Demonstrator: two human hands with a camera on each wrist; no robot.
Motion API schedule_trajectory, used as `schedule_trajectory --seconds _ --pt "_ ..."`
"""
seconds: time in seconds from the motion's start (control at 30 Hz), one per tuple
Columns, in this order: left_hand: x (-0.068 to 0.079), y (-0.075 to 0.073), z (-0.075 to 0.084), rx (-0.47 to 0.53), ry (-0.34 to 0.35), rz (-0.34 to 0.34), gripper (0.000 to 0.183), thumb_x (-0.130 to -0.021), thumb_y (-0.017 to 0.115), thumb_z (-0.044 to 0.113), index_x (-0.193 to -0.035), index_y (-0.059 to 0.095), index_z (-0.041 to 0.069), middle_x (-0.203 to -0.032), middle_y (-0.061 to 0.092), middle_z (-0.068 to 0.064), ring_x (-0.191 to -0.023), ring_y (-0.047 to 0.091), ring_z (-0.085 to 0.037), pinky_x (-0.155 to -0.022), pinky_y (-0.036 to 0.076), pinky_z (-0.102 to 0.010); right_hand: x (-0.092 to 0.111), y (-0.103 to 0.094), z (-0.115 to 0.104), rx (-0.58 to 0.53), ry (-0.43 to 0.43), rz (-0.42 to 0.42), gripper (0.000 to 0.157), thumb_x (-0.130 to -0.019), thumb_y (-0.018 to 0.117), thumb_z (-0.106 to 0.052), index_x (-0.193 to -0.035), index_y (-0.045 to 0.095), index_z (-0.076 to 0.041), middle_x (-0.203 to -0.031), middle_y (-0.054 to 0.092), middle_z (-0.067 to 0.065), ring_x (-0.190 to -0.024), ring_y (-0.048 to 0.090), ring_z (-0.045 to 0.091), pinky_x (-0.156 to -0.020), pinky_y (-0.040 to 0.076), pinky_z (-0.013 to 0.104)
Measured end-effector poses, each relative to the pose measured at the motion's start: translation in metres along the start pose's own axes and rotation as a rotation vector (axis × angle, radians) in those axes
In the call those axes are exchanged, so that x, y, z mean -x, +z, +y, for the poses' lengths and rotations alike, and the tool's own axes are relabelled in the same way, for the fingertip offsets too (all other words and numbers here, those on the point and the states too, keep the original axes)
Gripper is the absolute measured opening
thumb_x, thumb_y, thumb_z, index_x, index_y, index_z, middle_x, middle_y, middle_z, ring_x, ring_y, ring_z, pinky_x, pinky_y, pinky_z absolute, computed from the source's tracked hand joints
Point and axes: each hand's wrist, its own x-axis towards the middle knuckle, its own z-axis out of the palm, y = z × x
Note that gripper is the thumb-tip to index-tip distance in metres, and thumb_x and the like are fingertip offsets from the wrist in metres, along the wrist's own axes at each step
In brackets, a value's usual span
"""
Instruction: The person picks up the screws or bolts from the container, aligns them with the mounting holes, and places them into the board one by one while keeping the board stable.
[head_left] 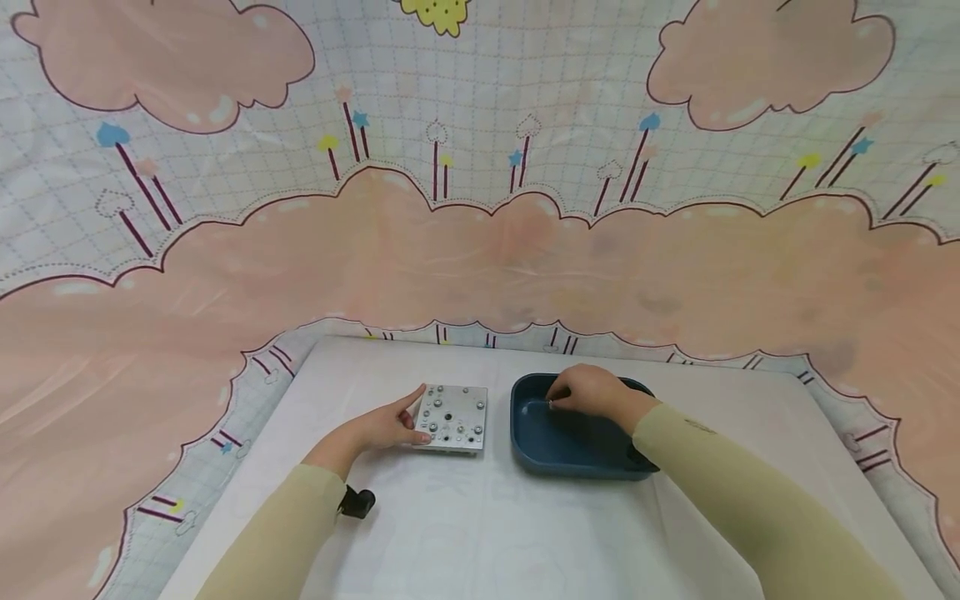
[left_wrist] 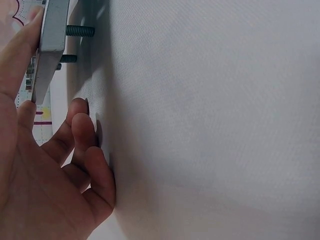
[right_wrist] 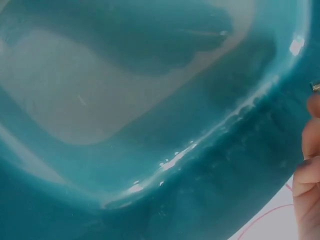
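Observation:
A square silver metal plate (head_left: 452, 419) lies near the middle of the table, with several screws and holes on its top face. My left hand (head_left: 382, 423) grips the plate's left edge between thumb and index finger. In the left wrist view, dark threaded screw ends (left_wrist: 80, 31) stick out of its underside, and the other fingers are bent near the white cloth. My right hand (head_left: 592, 392) is over the blue tray (head_left: 525, 458) and pinches a small metal screw (right_wrist: 315, 87), mostly hidden by the fingertips. The same tray (right_wrist: 120, 165) fills most of the right wrist view.
White cloth covers the table (head_left: 480, 533). A black device (head_left: 357, 502) shows beside the left wrist. Behind the table hangs a patterned curtain (head_left: 480, 258) with pink clouds. The plate stands just left of the tray, with a narrow gap between them.

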Motion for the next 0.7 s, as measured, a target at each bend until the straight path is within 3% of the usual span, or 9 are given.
schedule_trajectory --seconds 0.27,0.7 --pt "0.0 0.002 -0.002 -0.008 -0.008 0.008 0.107 -0.078 0.083 0.044 -0.16 0.015 0.028 -0.101 0.051 -0.005 -0.092 0.048 -0.021 -0.088 0.036 -0.044 0.007 0.0 0.002 -0.06 0.013 0.057 0.02 -0.093 0.071 -0.03 -0.11 0.077 -0.02 -0.106 0.071 -0.006 -0.098 0.064 0.013 -0.089 0.05 0.037" --pt "0.002 0.002 0.002 -0.029 -0.016 0.011 0.106 -0.079 0.081 0.045 -0.16 0.016 0.027 -0.102 0.052 -0.005 -0.094 0.049 -0.021 -0.09 0.037 -0.044 0.008 -0.006 -0.016 -0.293 0.024 0.124 0.02 -0.094 0.07 -0.025 -0.11 0.076 -0.016 -0.107 0.071 -0.004 -0.096 0.064 0.012 -0.086 0.052 0.036"
